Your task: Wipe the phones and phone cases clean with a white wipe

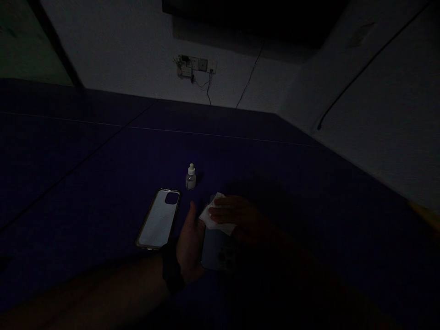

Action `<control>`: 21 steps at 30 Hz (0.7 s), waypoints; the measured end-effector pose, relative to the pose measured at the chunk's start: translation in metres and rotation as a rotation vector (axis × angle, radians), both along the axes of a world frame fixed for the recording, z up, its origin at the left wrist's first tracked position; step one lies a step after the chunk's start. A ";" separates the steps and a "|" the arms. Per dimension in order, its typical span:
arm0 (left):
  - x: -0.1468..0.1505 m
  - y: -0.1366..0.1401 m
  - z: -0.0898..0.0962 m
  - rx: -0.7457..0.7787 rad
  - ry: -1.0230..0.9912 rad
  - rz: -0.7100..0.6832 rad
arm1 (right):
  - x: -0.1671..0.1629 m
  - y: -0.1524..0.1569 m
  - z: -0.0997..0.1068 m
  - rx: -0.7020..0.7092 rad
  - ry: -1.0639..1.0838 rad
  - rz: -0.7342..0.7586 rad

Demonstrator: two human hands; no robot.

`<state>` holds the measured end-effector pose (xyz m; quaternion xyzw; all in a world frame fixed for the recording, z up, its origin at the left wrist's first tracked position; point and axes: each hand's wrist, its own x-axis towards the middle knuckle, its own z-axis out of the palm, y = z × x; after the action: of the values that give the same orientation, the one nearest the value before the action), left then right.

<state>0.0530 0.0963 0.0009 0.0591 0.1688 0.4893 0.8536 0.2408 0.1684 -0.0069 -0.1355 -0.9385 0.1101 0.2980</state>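
Observation:
My left hand (191,243), with a dark band on its wrist, holds a smartphone (212,250) whose back and camera lenses face up. Over the far end of the phone lies a white tissue (223,227), pressed down by the fingers of my right hand (237,211). To the left, a phone case (158,220) with a camera cut-out lies on the blue surface. A small dropper bottle (190,180) with a white top stands upright beyond my left thumb. Deep shadow hides much of my right arm and the near side of the phone.
The dark blue surface (137,151) reaches back to a pale wall (120,50). Wall sockets (197,65) with plugged-in cables sit there, below a dark screen (254,20). A black cable (371,68) hangs along the right wall. The room is very dim.

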 end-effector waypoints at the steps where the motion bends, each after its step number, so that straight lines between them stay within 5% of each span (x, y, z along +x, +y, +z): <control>1: -0.001 0.000 -0.001 0.003 0.003 -0.005 | 0.003 0.001 0.001 -0.008 0.012 -0.009; 5: -0.003 -0.001 -0.003 0.001 0.012 -0.019 | 0.009 0.000 0.001 0.022 0.028 -0.099; 13: -0.001 0.003 -0.008 0.033 -0.061 0.018 | -0.003 -0.012 -0.006 0.003 -0.039 0.086; 18: -0.003 0.000 -0.002 -0.025 -0.026 0.032 | -0.001 -0.011 -0.006 -0.014 -0.031 -0.081; 21: -0.003 0.001 -0.002 -0.057 -0.088 0.065 | -0.007 -0.014 -0.009 -0.015 -0.016 0.003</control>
<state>0.0501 0.0968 -0.0016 0.0077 0.1471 0.5139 0.8451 0.2336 0.1548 -0.0162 -0.1372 -0.9403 0.1163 0.2891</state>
